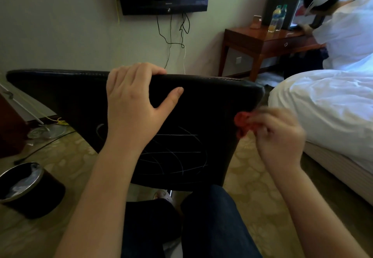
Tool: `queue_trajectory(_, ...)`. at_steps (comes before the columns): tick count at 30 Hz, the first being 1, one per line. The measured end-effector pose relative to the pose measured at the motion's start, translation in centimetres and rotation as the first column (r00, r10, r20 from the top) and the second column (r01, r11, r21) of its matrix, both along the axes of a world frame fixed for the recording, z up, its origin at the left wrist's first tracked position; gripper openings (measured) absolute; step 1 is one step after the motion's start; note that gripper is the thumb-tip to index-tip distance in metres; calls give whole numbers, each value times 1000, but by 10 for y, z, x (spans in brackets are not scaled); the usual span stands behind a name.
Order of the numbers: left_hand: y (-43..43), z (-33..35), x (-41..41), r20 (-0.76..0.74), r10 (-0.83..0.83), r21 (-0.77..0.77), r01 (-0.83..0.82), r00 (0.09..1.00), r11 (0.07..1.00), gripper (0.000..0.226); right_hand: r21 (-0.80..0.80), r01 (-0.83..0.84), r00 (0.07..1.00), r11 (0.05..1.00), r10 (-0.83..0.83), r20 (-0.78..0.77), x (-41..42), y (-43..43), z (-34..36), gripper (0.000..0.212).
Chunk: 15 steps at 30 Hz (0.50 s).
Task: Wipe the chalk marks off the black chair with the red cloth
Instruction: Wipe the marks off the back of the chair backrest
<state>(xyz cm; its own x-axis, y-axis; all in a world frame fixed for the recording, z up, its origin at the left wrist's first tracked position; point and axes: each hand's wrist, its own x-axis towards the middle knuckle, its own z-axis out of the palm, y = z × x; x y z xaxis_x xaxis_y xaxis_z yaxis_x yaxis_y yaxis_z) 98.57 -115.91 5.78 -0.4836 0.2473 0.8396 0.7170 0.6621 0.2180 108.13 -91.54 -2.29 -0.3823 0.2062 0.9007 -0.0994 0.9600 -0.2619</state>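
Chair steadied, cloth bunched, wiping not yet begun.
Left hand grips the black chair top; right hand pinches the red cloth beside its edge. Chalk marks below the left hand look untouched; next, press the cloth across them.

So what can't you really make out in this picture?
Head view:
- The chalk marks: their left part is hidden behind the left hand and forearm.
- The red cloth: mostly bunched inside the motion-blurred right hand; whether it touches the black chair is unclear.
- The bottles: labels too small.
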Motion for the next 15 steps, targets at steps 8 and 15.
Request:
queue_trajectory(8,0,-1,-5,-7,8,16,-8,1000,1000,44,-53,5,1000,999,-5,13,-10,3,-23,19)
queue_trajectory(15,-2,-2,0,-3,3,13,-3,1000,1000,44,-28,-35,999,999,36,26,-2,-5,-11,24)
